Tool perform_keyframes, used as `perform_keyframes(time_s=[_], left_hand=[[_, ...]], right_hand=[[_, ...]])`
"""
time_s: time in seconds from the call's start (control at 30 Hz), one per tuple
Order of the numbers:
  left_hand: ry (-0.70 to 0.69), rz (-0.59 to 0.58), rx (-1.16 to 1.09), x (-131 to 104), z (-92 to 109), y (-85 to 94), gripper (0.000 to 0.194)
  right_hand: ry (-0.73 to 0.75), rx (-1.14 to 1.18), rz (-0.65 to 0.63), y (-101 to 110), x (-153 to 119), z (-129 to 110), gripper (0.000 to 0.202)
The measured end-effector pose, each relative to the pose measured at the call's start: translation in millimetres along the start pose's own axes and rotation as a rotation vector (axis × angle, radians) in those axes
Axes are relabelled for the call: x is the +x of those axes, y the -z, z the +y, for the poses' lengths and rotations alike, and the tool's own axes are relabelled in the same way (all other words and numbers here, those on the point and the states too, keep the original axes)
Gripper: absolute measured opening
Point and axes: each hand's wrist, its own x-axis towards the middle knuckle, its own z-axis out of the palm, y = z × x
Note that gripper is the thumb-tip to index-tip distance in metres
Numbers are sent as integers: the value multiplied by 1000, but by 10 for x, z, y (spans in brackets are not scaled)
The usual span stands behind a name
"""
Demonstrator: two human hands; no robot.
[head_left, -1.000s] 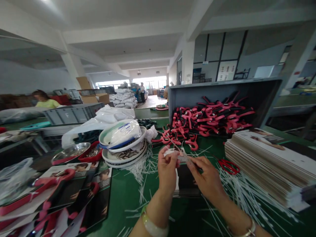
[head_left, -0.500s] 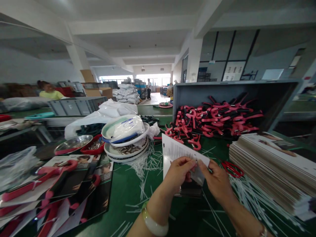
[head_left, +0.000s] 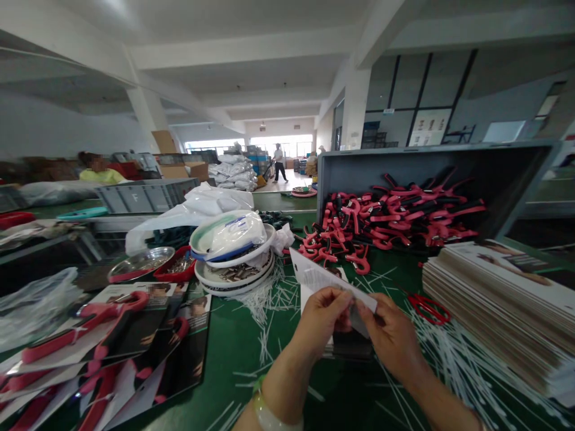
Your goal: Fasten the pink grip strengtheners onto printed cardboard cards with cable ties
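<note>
Both hands work at a white printed card point(head_left: 312, 274), which stands tilted above the table with its text side towards me. My left hand point(head_left: 326, 314) pinches at the middle of the card's near face; whether a thin tie is between the fingertips cannot be made out. My right hand point(head_left: 389, 329) grips the card's right edge, its thumb in front and its fingers behind. Beneath the card lie more dark printed cards point(head_left: 350, 347). White cable ties point(head_left: 458, 359) are spread to the right, with red-handled scissors point(head_left: 429, 309) on them.
A grey crate point(head_left: 431, 149) on its side spills pink-and-black plier-like tools point(head_left: 395, 215). At right is a tall card stack point(head_left: 494, 317); at left, tools tied to cards point(head_left: 121, 323). Stacked round trays point(head_left: 233, 281) hold metal parts. Co-workers are farther back.
The card has tipped, showing less of its face, while both hands stay on it. The view has shifted slightly, and a distant person has walked to the right.
</note>
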Motion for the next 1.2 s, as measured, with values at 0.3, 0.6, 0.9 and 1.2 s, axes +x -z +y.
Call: perform_keyframes(time_s=[0.3, 0.6, 0.9, 1.2], left_hand=[[-345, 269, -81, -95, 3, 39, 43], [-124, 205, 435, -200, -12, 579, 26], [-169, 146, 811, -53, -282, 967, 20], [-318, 347, 926, 27, -560, 995, 47]], right_hand=[[388, -232, -37, -100, -53, -111, 23], [401, -492, -279, -260, -176, -155, 35], [48, -625, -332, 183, 247, 664, 30], [-157, -827, -531, -218, 1226, 1562, 38]])
